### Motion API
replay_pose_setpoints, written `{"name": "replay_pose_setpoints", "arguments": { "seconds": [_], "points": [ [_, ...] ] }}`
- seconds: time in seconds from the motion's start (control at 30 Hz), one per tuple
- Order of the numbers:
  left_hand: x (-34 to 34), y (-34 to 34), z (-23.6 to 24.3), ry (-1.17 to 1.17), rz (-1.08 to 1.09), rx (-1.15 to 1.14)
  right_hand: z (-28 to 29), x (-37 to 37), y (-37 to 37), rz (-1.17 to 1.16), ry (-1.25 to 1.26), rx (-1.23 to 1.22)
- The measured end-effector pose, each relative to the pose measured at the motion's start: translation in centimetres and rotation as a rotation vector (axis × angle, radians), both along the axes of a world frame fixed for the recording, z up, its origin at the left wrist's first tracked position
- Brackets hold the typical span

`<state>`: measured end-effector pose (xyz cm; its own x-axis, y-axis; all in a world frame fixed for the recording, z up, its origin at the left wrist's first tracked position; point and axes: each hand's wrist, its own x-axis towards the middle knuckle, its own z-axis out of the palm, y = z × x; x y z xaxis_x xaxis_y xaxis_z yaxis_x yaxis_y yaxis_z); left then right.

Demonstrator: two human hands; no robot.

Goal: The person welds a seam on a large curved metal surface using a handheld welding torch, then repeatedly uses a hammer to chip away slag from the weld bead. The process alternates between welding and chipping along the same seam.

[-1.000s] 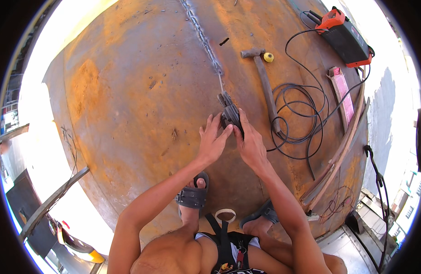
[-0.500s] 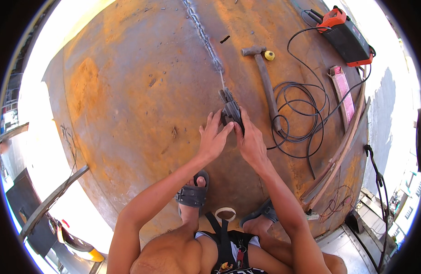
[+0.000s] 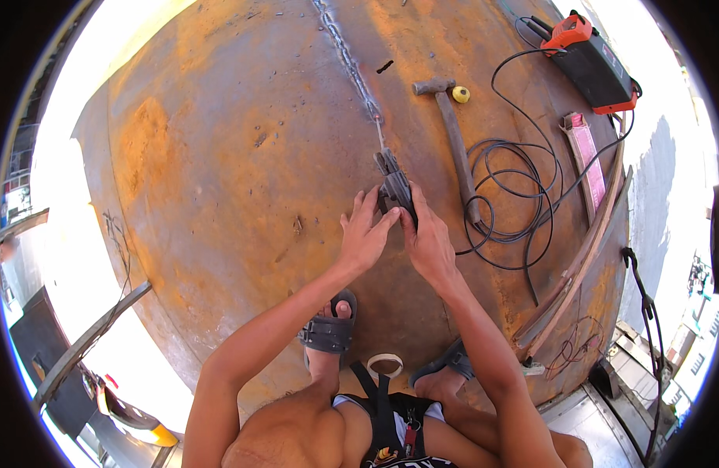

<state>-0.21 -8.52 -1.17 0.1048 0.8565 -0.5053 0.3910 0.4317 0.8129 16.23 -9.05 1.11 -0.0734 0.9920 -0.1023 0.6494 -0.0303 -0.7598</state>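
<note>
A dark welding electrode holder (image 3: 396, 187) sits between my hands over the rusty steel plate (image 3: 219, 195). My right hand (image 3: 431, 246) is closed around its rear, thumb on top. From the other side, my left hand (image 3: 365, 240) steadies it, fingertips and thumb pressed against it and the remaining fingers loosely bent. A thin welding rod (image 3: 380, 135) sticks out of the holder's jaws. Its far end meets the near end of a rough grey weld bead (image 3: 344, 58), where a small reddish glow shows. The palms and the holder's underside are hidden.
Right of the holder lie a hammer (image 3: 455, 148), a small yellow round object (image 3: 461, 94) and coiled black cable (image 3: 550, 183). Beyond are an orange-black welding machine (image 3: 593, 66) and a pink box (image 3: 585, 160). A pale ring (image 3: 385, 365) lies between my sandalled feet. The plate curves down at its sides.
</note>
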Motion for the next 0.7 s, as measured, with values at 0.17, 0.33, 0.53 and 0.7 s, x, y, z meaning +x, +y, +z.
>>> {"name": "replay_pose_setpoints", "arguments": {
  "seconds": [0.17,0.33,0.53,0.7],
  "points": [
    [0.0,0.1,0.1,-0.028,-0.005,-0.003,0.1,0.1,0.1,0.001,0.005,0.000],
    [0.1,0.0,0.3,-0.105,0.056,0.028,0.7,0.0,0.4,-0.069,0.207,-0.116],
    [0.6,0.0,1.6,-0.036,0.006,-0.031,0.4,0.2,0.3,-0.091,0.292,-0.133],
    [0.5,-0.5,1.6,-0.046,-0.015,0.027,0.4,0.5,0.3,-0.112,0.361,-0.156]
  ]
}}
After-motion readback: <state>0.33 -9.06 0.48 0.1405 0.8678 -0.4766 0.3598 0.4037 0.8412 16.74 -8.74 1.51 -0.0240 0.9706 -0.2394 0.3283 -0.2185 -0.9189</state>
